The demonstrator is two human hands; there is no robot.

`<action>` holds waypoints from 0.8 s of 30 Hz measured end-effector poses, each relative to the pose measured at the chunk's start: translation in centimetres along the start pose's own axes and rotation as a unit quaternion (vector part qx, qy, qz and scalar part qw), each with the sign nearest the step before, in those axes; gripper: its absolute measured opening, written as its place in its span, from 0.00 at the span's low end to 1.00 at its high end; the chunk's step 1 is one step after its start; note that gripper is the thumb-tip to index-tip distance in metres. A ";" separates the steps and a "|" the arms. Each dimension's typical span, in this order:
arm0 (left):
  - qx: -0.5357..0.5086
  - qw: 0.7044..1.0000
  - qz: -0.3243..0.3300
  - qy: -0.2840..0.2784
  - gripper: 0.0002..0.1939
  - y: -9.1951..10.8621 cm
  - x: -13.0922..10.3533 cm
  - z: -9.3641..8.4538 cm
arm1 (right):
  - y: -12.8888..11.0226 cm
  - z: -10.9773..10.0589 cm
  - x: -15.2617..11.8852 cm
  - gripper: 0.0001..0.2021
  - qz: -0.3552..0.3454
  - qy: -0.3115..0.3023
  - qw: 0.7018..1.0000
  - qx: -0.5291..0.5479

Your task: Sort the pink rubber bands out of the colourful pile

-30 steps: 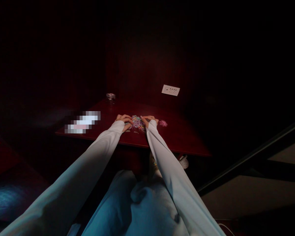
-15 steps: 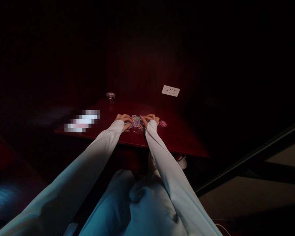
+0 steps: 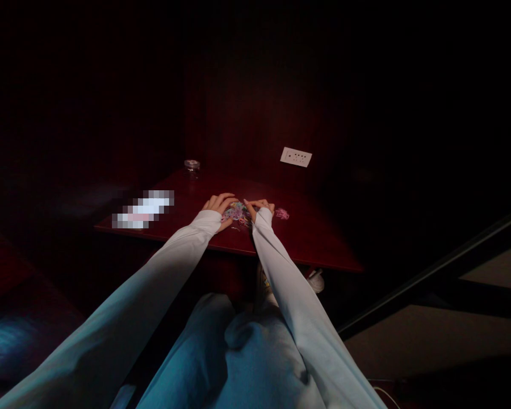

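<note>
A loose pile of small coloured rubber bands [image 3: 237,213] lies near the front edge of the dark red table [image 3: 315,241]. My left hand [image 3: 218,208] is open over the pile's left side, fingers spread and reaching around its far edge, thumb near its front. On the other side, my right hand [image 3: 260,208] stretches its index finger to the pile, with the thumb apart below and the other fingers curled. I see nothing held in either hand. Just right of my right hand is a smaller heap of pink rubber bands [image 3: 282,213].
A clear lidded jar [image 3: 192,168] stands at the table's back left. A bright, pixelated flat object [image 3: 143,209] lies at the left edge. A white socket plate [image 3: 296,157] is on the back wall. The surroundings are very dark.
My left hand has spread its fingers and shifted slightly right and farther over the pile. My right hand has barely moved, its index finger still at the pile.
</note>
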State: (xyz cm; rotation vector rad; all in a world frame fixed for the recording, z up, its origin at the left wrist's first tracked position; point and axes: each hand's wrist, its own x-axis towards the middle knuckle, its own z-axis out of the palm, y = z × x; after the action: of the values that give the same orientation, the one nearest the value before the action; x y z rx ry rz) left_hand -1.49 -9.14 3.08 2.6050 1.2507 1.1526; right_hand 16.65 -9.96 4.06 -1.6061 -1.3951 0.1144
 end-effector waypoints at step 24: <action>-0.001 0.997 0.051 -0.054 0.24 -0.4 0.3 0.8 | 0.3 0.1 0.2 0.20 -0.002 0.003 1.000 -0.020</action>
State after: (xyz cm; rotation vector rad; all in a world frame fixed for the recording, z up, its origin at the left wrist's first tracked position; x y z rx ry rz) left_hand -1.06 -8.43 2.56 2.7180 1.1080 1.0088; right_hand 16.91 -9.73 3.90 -1.6354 -1.4041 0.0803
